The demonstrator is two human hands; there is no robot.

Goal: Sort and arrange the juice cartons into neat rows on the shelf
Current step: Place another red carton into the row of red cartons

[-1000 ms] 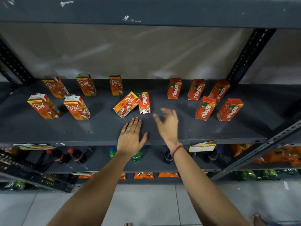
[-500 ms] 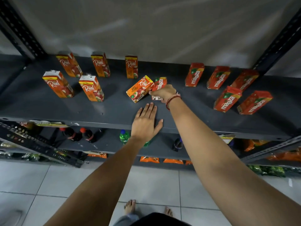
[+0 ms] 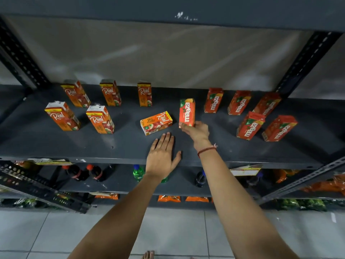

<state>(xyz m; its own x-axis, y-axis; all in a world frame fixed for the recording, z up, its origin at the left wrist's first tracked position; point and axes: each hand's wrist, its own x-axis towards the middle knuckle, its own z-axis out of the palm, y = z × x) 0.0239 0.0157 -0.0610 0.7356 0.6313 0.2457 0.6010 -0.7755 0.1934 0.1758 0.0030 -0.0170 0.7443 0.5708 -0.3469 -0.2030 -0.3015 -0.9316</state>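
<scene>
Tiles of pale grey floor [image 3: 56, 232] lay nearest, with bare toes [image 3: 148, 254] at the bottom edge. Above them, the lower shelf [image 3: 119, 184] held dark cola bottles [image 3: 87, 172] and a green bottle [image 3: 138, 172], round-shouldered and glossy. The left hand [image 3: 162, 156] lay flat and spread, palm down, on the matte dark metal shelf [image 3: 93, 146] near its front lip. Just beyond its fingertips a Real carton [image 3: 156, 122], a smooth rectangular box, lay on its side. Beside it, the right hand [image 3: 197, 130], a red thread bracelet [image 3: 207, 149] at the wrist, pinched the bottom of an upright Maaza carton [image 3: 187, 112] between thumb and fingers; whether its base touched the shelf could not be told. Five Real cartons [image 3: 99, 119] stood well apart on the left, five Maaza cartons [image 3: 250, 125] on the right, each group in two loose rows. Perforated steel uprights [image 3: 302, 60] framed a pale back panel [image 3: 168, 57].
</scene>
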